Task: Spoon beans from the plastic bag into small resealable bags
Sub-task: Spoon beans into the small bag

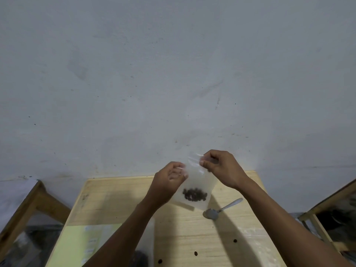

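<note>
A small clear resealable bag (195,181) hangs above the wooden table (119,197), with a clump of dark beans (194,195) at its bottom. My left hand (169,180) pinches the bag's upper left edge. My right hand (221,166) pinches its top right corner by the seal strip. A metal spoon (219,209) lies on the table just right of and below the bag, bowl toward me. A dark mass under clear plastic, possibly the big bean bag (140,255), shows at the bottom edge behind my left forearm.
Three loose beans (196,253) lie on the table near its front. A pale yellow-green sheet (77,245) covers the table's near left. Wooden frames stand at the left (28,201) and right (327,205). A grey wall rises behind.
</note>
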Available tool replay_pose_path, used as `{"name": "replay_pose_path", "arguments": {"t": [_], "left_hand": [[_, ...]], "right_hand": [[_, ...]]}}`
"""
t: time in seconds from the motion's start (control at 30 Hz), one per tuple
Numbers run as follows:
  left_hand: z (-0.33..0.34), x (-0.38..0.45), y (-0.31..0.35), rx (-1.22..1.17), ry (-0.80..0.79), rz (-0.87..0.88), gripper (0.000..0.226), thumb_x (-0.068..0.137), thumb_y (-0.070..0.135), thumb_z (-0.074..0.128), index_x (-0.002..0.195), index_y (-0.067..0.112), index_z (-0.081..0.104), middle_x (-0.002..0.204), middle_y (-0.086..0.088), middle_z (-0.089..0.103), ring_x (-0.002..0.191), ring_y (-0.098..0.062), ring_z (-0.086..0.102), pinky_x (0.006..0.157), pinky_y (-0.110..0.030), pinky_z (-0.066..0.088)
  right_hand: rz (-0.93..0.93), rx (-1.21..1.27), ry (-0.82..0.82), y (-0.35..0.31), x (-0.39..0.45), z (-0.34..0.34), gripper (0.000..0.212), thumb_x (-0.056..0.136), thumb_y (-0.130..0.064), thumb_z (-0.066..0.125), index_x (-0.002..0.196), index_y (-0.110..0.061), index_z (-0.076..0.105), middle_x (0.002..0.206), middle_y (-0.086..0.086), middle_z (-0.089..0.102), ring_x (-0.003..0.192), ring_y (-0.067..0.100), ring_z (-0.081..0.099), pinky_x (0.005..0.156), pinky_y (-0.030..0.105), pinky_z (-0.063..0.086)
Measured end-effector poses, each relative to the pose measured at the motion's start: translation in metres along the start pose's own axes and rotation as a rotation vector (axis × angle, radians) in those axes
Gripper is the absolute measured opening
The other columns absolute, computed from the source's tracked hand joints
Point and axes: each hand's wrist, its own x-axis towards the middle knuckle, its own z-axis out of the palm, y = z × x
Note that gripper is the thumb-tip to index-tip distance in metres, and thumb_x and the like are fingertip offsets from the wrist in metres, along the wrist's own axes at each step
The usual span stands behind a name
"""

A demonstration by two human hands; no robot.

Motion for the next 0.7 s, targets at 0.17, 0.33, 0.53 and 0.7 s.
{"name": "replay_pose_path", "arguments": {"t": [0.17,0.33,0.53,0.7], "left_hand": [[0.000,0.012,0.019,-0.043,0.029,0.065,0.004,0.091,0.021,0.067,0.093,0.017,0.068,0.086,0.001,0.072,0.086,-0.018,0.069,0.079,-0.029,0.057],[0.002,0.009,0.019,0.163,0.095,0.121,0.012,0.095,0.017,0.061,0.084,0.021,0.061,0.075,0.003,0.068,0.071,-0.007,0.063,0.062,-0.010,0.044],[-0.006,0.005,0.017,0.100,0.147,0.056,0.014,0.096,0.016,0.059,0.082,0.019,0.061,0.072,0.003,0.071,0.072,-0.008,0.068,0.063,-0.011,0.046],[-0.006,0.001,0.014,0.049,0.184,0.041,0.012,0.096,0.014,0.059,0.085,0.014,0.063,0.077,0.000,0.068,0.070,-0.010,0.066,0.062,-0.015,0.047]], "right_hand": [[-0.046,-0.156,-0.070,-0.002,-0.002,0.006,0.007,0.088,-0.032,0.067,0.085,-0.027,0.069,0.082,-0.013,0.070,0.081,0.002,0.062,0.072,0.029,0.051],[-0.040,-0.204,-0.038,0.000,-0.005,0.018,0.013,0.086,-0.042,0.066,0.083,-0.029,0.066,0.084,-0.015,0.068,0.084,0.009,0.062,0.076,0.040,0.054],[0.021,-0.171,-0.044,-0.001,-0.006,0.013,0.031,0.081,-0.049,0.072,0.073,-0.022,0.061,0.071,-0.010,0.062,0.067,0.008,0.054,0.065,0.034,0.044],[0.049,-0.089,-0.036,-0.009,-0.008,0.020,0.035,0.081,-0.039,0.076,0.070,-0.012,0.057,0.057,-0.012,0.054,0.053,0.001,0.050,0.053,0.019,0.036]]}}
